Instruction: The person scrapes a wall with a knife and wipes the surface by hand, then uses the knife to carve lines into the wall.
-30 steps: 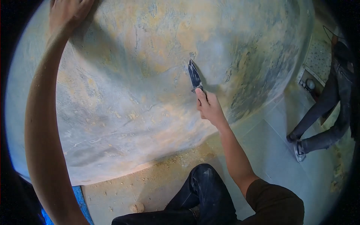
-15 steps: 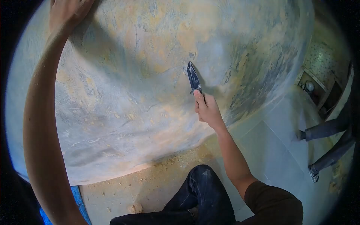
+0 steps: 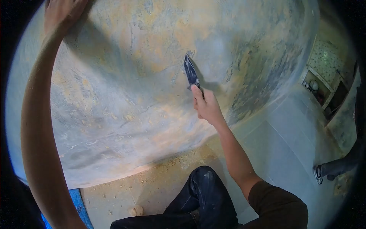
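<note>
A large rounded mass [image 3: 152, 95], mottled grey, blue and yellow with a rough, scratched surface, fills most of the view. My right hand [image 3: 206, 104] is closed round the handle of a knife [image 3: 191, 70]. Its dark blade is smeared with pale residue and points up and slightly left. The tip is at a small dark scuffed patch on the surface; whether it touches is hard to tell. At the upper left, my left hand [image 3: 65, 15] lies against the same mass, fingers outstretched and partly cut off by the frame edge.
Yellowish crumbs [image 3: 167, 166] litter the floor along the mass's lower edge, with a round pale lump [image 3: 135, 210] near my leg. Blue material [image 3: 79, 206] lies at lower left. Another person's leg [image 3: 343, 164] stands at right, below an opening in the wall [image 3: 318, 86].
The knife and my right hand have shifted slightly up and left, and my left hand slightly left. The other person's legs have moved rightward, partly out of view.
</note>
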Demonstrator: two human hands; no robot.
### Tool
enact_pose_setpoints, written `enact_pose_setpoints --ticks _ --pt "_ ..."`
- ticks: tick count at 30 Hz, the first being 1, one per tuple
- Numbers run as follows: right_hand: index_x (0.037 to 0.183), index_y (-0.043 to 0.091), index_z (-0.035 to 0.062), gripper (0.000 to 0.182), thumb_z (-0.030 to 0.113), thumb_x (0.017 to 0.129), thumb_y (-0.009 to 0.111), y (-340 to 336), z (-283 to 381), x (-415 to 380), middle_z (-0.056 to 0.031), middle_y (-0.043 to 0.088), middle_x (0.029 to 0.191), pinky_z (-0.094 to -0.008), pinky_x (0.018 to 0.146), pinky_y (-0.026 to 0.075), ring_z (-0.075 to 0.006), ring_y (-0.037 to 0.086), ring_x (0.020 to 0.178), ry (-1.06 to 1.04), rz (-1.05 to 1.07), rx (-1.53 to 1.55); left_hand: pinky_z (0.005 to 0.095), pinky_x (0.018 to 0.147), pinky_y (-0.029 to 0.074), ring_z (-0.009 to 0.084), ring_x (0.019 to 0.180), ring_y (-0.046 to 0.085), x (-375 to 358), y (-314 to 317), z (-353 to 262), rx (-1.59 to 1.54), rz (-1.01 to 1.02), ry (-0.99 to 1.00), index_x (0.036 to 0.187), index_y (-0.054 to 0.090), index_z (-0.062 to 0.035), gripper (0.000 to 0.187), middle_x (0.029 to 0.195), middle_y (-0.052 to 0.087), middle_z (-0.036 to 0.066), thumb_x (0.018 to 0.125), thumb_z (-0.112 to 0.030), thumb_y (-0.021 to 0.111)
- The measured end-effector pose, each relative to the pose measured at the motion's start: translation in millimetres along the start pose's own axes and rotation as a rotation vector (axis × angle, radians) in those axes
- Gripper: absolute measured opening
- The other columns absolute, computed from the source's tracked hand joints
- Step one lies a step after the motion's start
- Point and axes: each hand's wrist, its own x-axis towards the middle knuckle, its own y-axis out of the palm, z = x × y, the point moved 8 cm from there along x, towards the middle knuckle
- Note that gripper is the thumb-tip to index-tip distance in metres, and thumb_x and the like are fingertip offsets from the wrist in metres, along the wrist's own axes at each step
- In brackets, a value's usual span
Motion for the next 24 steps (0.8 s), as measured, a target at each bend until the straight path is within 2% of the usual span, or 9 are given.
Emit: enact_pose_setpoints --ticks 3,6,12,15,18,21,24 --pt "0.072 0.043 0.0091 0.05 0.048 0.102 0.052 5.9 14.2 0.2 0.0045 0.035 0.055 -0.0252 0.035 0.024 -0.0042 0.029 0.04 0.066 0.012 0.132 0.0592 0.119 0.019 0.0448 0.148 0.016 -0.3 0.5 0.0 0.008 0.007 -0.003 0.155 0.022 -0.0073 0.092 0.161 0.02 0.019 0.093 -0.074 0.008" --pt "0.077 0.055 0.0035 0.052 0.049 0.101 0.05 -2.0 -0.5 -4.6 0.0017 0.043 0.052 -0.0306 0.042 0.035 -0.0089 0.044 0.043 0.078 0.005 0.007 0.059 0.12 0.019 0.0447 0.148 0.016 -0.4 -1.2 -1.4 0.007 0.019 0.0 0.155 0.021 -0.0072 0.093 0.161 0.02 0.019 0.093 -0.074 0.007" --pt "0.074 0.054 0.0051 0.051 0.049 0.102 0.051 4.6 -6.0 -6.3 0.0036 0.042 0.052 -0.0297 0.04 0.033 -0.0081 0.042 0.042 0.094 0.005 0.053 0.0591 0.12 0.019 0.0446 0.148 0.018 -1.5 -1.3 -3.1 0.012 0.018 -0.001 0.155 0.02 -0.0077 0.09 0.161 0.02 0.019 0.094 -0.072 0.009" --pt "0.072 0.043 0.0095 0.049 0.047 0.102 0.052 9.9 9.0 -2.4 0.0043 0.036 0.054 -0.0253 0.035 0.024 -0.0043 0.03 0.039 0.074 0.019 0.152 0.0596 0.119 0.019 0.0449 0.148 0.017 -1.7 -1.2 -2.9 0.009 0.025 -0.001 0.155 0.019 -0.0079 0.089 0.161 0.02 0.02 0.094 -0.072 0.01" --pt "0.07 0.042 0.0097 0.05 0.046 0.102 0.052 5.0 -0.5 -7.3 0.0048 0.036 0.054 -0.0258 0.035 0.024 -0.0046 0.031 0.039 0.075 0.014 0.095 0.0439 0.123 0.017 0.027 0.149 0.023 -9.0 -6.0 -7.9 0.091 -0.163 -0.103 0.15 0.038 -0.0129 0.057 0.159 0.033 0.006 0.099 -0.038 0.042" --pt "0.068 0.042 0.0099 0.051 0.046 0.102 0.052 -1.1 -25.2 -15.6 0.0048 0.036 0.053 -0.0263 0.036 0.026 -0.0051 0.032 0.04 -0.022 -0.015 0.0 0.0437 0.123 0.017 0.0269 0.149 0.023 -9.2 -5.0 -6.9 0.098 -0.163 -0.11 0.15 0.038 -0.0132 0.057 0.159 0.033 0.006 0.099 -0.038 0.041" --pt "0.067 0.043 0.0101 0.052 0.047 0.102 0.052 -0.8 -48.7 -30.6 0.0048 0.037 0.052 -0.0258 0.037 0.027 -0.005 0.033 0.041 -0.021 -0.039 -0.078 0.0436 0.123 0.017 0.0268 0.149 0.022 -8.7 -4.7 -6.6 0.109 -0.166 -0.099 0.15 0.037 -0.0133 0.057 0.159 0.033 0.006 0.099 -0.038 0.041"
